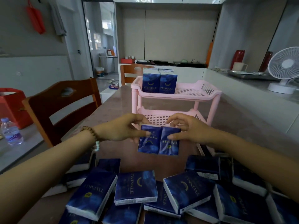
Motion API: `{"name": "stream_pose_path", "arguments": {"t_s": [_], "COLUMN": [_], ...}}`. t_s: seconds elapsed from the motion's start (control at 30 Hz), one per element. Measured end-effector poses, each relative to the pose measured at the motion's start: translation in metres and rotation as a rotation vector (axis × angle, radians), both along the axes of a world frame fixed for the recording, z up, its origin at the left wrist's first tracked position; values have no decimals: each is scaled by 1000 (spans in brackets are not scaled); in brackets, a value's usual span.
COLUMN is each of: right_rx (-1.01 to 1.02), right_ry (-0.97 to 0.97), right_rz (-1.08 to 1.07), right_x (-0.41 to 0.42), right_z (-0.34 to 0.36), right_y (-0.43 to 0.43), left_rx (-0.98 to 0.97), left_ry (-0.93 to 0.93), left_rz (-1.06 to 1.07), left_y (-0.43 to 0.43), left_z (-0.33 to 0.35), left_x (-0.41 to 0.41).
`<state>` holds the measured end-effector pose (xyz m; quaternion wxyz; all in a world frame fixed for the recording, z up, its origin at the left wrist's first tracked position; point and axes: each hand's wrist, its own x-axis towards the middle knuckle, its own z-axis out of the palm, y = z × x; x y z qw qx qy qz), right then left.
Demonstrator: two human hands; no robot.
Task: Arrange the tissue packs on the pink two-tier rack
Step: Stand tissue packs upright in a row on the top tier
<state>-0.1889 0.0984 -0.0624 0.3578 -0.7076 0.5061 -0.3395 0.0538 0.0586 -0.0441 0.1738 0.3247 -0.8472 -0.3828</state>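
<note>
A pink two-tier rack (200,96) stands on the table ahead of me. On the left of its top tier, several dark blue tissue packs (159,83) stand upright. My left hand (124,128) pinches one blue tissue pack (148,143) by its top edge. Beside it my right hand (189,128) pinches a second pack (169,145). Both packs hang side by side, upside down, just in front of the rack's lower tier (155,118), which holds nothing I can see. A pile of several more packs (135,189) lies on the table close to me.
A wooden chair (63,101) stands at the table's left side and another (129,73) behind the rack. A water bottle (11,131) sits on a low surface at the left. A white fan (284,70) stands on the counter to the right.
</note>
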Motion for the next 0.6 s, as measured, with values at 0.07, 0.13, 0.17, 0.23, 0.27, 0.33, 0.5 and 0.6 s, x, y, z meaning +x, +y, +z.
{"name": "stream_pose_path", "arguments": {"t_s": [0.07, 0.13, 0.17, 0.23, 0.27, 0.33, 0.5, 0.6], "right_rx": [-81, -171, -219, -314, -356, -433, -554, -590], "right_ry": [-72, -122, -136, -147, -147, -147, -65, -46], "right_rz": [-28, -28, -27, -47, -68, -105, -176, -186], "right_x": [-3, -6, -7, -7, -7, -7, -9, -9], "right_z": [19, 40, 51, 72, 82, 100, 125, 123], "right_y": [-1, -1, -1, -1, -2, -5, -26, -43], "left_rx": [-75, -150, -187, -267, -309, -382, -507, -503], "left_ry": [48, 92, 115, 167, 187, 224, 231, 226], "left_rz": [24, 30, 36, 45, 53, 77, 125, 152], "left_y": [-1, -3, -5, -10, -13, -18, -39, -54], "left_z": [17, 35, 44, 64, 74, 93, 118, 117], "left_x": [-1, -1, -2, -4, -6, -9, -17, -20]}}
